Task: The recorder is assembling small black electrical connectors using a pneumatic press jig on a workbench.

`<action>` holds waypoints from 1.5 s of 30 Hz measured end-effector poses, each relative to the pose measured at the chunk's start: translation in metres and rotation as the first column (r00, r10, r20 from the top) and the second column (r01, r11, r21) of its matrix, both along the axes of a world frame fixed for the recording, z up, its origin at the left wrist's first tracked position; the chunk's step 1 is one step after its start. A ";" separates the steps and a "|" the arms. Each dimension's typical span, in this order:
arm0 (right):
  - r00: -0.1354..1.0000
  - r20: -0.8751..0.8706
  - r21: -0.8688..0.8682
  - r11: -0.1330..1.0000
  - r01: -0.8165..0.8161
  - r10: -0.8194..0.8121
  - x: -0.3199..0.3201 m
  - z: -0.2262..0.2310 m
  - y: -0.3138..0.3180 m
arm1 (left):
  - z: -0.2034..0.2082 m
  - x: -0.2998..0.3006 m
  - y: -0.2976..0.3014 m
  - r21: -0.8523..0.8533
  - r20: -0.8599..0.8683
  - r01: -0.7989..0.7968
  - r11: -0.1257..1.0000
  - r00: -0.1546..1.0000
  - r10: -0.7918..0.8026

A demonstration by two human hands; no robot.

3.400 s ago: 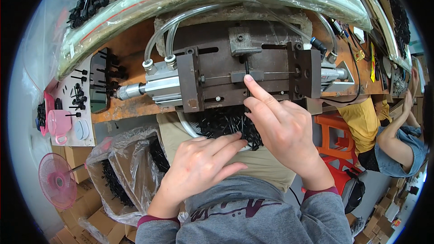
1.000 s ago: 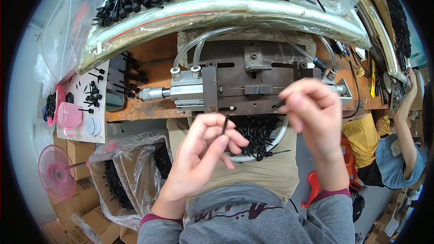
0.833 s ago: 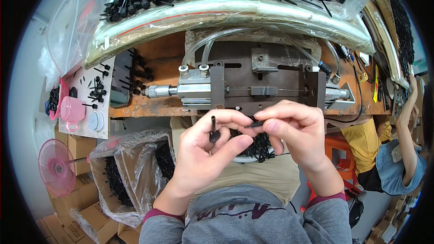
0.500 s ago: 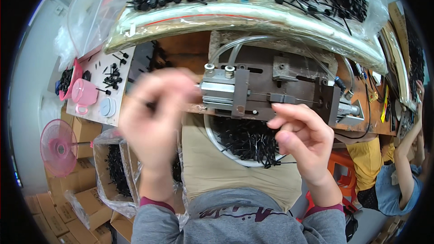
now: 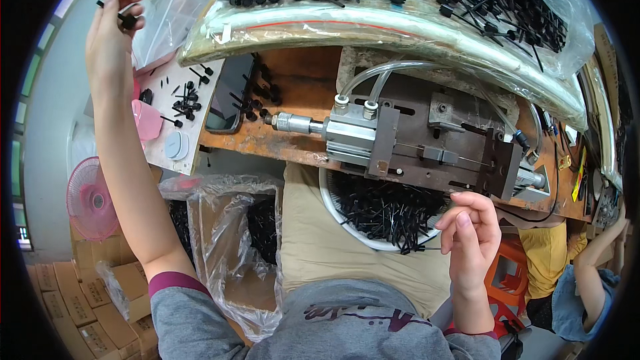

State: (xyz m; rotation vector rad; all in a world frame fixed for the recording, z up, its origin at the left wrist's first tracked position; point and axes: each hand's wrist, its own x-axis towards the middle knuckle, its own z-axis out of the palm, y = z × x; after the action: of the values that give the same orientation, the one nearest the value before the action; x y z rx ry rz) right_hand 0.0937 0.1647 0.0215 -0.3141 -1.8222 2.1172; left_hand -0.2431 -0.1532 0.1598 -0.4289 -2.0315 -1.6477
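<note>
Sitting in the grip of the left hand [image 5: 112,35], a black part [image 5: 127,21] is up near the clear bag [image 5: 179,10]. The right hand [image 5: 475,240] curls loosely beside the basin [image 5: 328,203] of black pieces [image 5: 387,208]; I can't tell whether its grip holds anything. Beyond, the machine [image 5: 413,165] stands on the tabletop [image 5: 293,87].

Dark purple script lettering [image 5: 363,313] crosses the front of the grey shirt [image 5: 333,340], not clearly legible. Dark print marks the brown cartons [image 5: 80,297] at lower left, too small to read.
</note>
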 end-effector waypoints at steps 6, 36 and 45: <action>1.000 -0.010 -0.044 0.999 0.005 -0.005 0.003 -0.008 -0.002 | -0.040 0.059 -0.016 -0.655 -0.241 -0.351 0.670 0.936 0.255; 0.999 -0.024 0.042 0.998 0.042 -0.041 0.011 0.010 -0.006 | -0.095 0.073 -0.032 -0.861 -0.225 -0.393 0.322 0.863 0.452; 0.853 -0.498 0.728 0.461 0.508 -0.155 -0.068 0.087 0.072 | -0.070 0.161 0.056 -0.671 -0.266 -0.182 0.719 0.964 -0.004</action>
State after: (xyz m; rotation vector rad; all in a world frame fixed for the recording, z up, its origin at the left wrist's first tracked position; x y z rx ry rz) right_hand 0.0255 0.2363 0.1081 -0.0076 -2.0664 0.7423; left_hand -0.0821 -0.0968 0.0895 -0.7326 -2.3621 -0.6569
